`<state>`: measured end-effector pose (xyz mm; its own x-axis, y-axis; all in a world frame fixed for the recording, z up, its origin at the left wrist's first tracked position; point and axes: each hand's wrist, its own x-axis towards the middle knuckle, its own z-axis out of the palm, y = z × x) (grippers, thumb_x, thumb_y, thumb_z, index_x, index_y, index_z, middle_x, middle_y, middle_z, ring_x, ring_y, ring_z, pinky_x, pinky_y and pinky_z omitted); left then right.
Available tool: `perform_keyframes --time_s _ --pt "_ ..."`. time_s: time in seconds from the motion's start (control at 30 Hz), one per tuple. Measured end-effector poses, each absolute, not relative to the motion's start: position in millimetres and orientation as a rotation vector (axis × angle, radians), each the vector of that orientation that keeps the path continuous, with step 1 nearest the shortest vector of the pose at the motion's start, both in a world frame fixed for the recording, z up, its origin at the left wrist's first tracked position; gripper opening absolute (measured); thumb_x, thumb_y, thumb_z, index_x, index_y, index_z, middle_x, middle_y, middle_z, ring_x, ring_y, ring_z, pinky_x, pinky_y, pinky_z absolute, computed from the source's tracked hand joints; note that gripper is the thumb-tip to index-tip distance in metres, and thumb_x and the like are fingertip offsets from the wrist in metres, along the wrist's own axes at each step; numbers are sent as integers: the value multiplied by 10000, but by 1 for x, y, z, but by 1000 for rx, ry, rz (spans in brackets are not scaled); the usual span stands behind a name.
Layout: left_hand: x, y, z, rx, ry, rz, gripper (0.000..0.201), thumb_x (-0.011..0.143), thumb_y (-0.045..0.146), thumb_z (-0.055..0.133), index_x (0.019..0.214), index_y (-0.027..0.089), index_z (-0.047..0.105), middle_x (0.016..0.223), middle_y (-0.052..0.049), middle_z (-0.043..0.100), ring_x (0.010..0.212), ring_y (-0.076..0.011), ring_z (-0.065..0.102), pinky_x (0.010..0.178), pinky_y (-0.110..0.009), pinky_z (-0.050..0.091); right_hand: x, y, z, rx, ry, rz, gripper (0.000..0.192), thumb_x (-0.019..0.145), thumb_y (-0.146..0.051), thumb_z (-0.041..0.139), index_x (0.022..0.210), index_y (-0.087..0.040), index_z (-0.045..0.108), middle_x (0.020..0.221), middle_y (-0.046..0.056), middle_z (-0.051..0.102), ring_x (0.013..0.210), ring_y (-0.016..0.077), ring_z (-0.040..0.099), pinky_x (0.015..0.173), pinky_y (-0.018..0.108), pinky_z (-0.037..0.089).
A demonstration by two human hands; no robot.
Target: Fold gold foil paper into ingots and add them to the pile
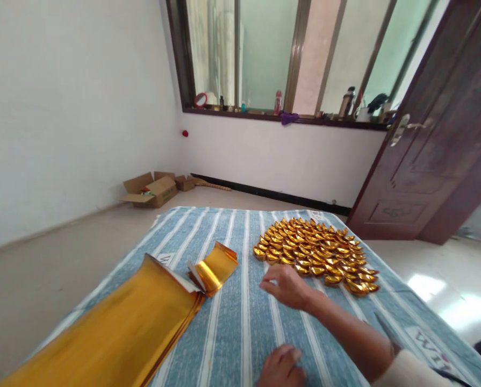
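Observation:
My right hand [285, 286] is over the striped cloth, just in front of a cluster of folded gold paper ingots [313, 250]. Its fingers are loosely bent, and I see nothing between them. At the bottom edge, my left hand [282, 368] is near the cloth with bent fingers slightly apart; nothing shows in it, and part of it is cut off. To the left lies a large stack of gold foil paper sheets [115, 328]. Beside its far end is a smaller stack of gold foil paper [218, 269], curled at the edges.
A blue and white striped cloth [232, 328] covers the table. A thin dark object [383, 325] lies beyond my right forearm. Open cardboard boxes [155, 191] stand on the floor by the wall. Bottles and small items line the windowsill [248, 114]. A brown door [421, 134] is at right.

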<state>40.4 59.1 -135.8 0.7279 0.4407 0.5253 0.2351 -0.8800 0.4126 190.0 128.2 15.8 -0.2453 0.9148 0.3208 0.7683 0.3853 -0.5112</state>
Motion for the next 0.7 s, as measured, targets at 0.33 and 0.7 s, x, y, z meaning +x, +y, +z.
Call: perform_keyframes --time_s 0.33,0.7 --pt "43 23 -66 2475 631 890 374 823 129 505 1173 169 631 1154 -130 670 1092 -284 595 959 -456 475 172 25 -43 -1609 -1378 475 264 799 -326 522 676 -176 700 731 64 693 722 200 624 715 310 437" --pt "41 24 -53 2435 646 748 257 757 71 539 948 141 695 982 -111 688 1001 -251 601 924 -387 465 171 18 -56 -1546 -1205 481 311 750 -432 546 661 -181 705 690 49 679 706 214 625 710 320 457"
